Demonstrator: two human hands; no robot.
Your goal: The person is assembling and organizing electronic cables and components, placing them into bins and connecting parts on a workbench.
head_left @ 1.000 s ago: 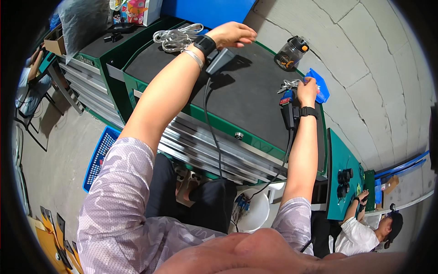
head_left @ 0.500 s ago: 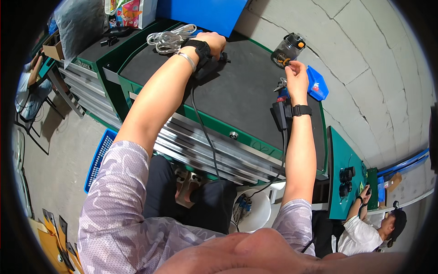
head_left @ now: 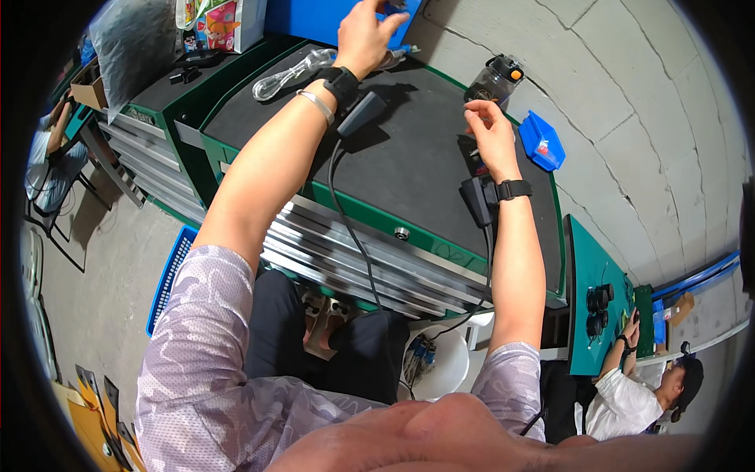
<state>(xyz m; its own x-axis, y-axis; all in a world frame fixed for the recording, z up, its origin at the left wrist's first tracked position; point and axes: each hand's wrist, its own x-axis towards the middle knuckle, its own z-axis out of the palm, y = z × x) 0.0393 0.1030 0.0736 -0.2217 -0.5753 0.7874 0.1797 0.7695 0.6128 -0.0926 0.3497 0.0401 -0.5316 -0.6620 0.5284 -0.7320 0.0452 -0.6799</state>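
Note:
My left hand (head_left: pixel 363 39) is raised over the back of the dark-topped tool cabinet (head_left: pixel 409 181), thumb and forefinger spread apart, in front of a blue panel (head_left: pixel 314 17). Nothing shows between its fingers. Below it lies a bundled clear-grey cable (head_left: pixel 287 76); a blue connector (head_left: pixel 405 50) shows just behind the hand. My right hand (head_left: pixel 494 138) hovers above the right part of the cabinet top, fingers bent, with a small gap between the tips. A clear bottle with a black lid (head_left: pixel 497 79) and a blue bin (head_left: pixel 542 141) are nearest to it.
Black boxes with cords hang by my left wrist (head_left: pixel 362 115) and right wrist (head_left: pixel 476 200). Between cabinet and body stands a white bucket (head_left: pixel 448 366) holding cables. A blue basket (head_left: pixel 169 275) is on the floor at left. Another person (head_left: pixel 629 397) works at a green table (head_left: pixel 590 299) on the right.
My left hand has lifted from the cable area toward the blue panel, its fingers spreading. My right hand has shifted slightly left, away from the bottle. The bundled cable lies in a different shape.

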